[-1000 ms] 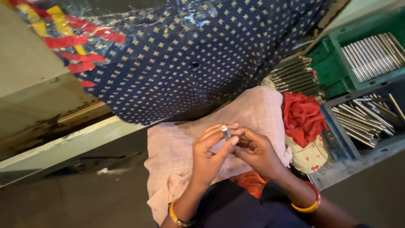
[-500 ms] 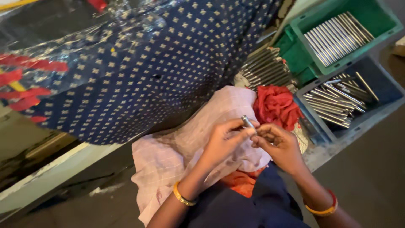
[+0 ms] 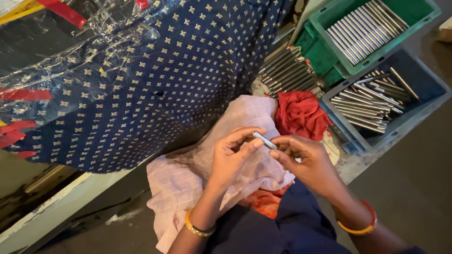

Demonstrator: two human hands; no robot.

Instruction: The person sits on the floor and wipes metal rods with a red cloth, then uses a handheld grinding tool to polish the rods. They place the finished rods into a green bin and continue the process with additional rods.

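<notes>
Head view, looking down at a person's lap. Near the centre, two bare hands meet around a short metal pin [image 3: 264,140]. The pin is small, slim and cylindrical, silver-grey with a bright shine along its side, and it lies tilted, its upper end toward 10 o'clock. The left hand [image 3: 230,157] comes up from 6 o'clock, wearing a gold bangle [image 3: 197,228] at the wrist; its thumb and forefinger are pinched closed on the pin's upper end. The right hand [image 3: 306,162] comes in from 4 o'clock, with an orange and red bangle [image 3: 360,225] at the wrist; its fingers are curled closed around the pin's lower end, which they hide.

Under the hands lies a pale pink checked cloth [image 3: 188,178], spread over the lap. Just beside it, toward 2 o'clock from the hands, sits a crumpled red cloth [image 3: 301,113]. Farther toward 2 o'clock, a grey-blue crate [image 3: 423,89] holds a loose jumble of long metal rods. At 1 o'clock a green crate [image 3: 423,21] holds similar rods laid neatly side by side. More rods [image 3: 287,70] lie stacked between the crates and a large dark blue fabric with small cream motifs [image 3: 179,70], which fills the upper left, from 9 to 12 o'clock.
</notes>
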